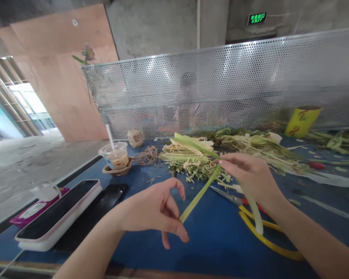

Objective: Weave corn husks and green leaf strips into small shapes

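Note:
My right hand (pixel 250 170) pinches a green leaf strip between thumb and fingertips, above the table. From that pinch one length of leaf (pixel 196 146) runs up to the left. Another narrow length (pixel 202 193) slants down to my left hand (pixel 154 209). There the thumb and a finger close on its lower end, while the index finger is curved and held away. A pale wider leaf end (pixel 257 221) hangs below my right palm. Under it lie scissors with yellow handles (pixel 260 234), partly hidden by my right wrist and the leaf.
Behind my hands are piled husk strips (pixel 186 151), small dried stems (pixel 197 168) and loose leaves (pixel 250 147). Tangled twine (pixel 148 155), a drink cup (pixel 116 157) and phones (pixel 61 209) are left. A yellow roll (pixel 302 122) stands by the perforated metal screen (pixel 163 89).

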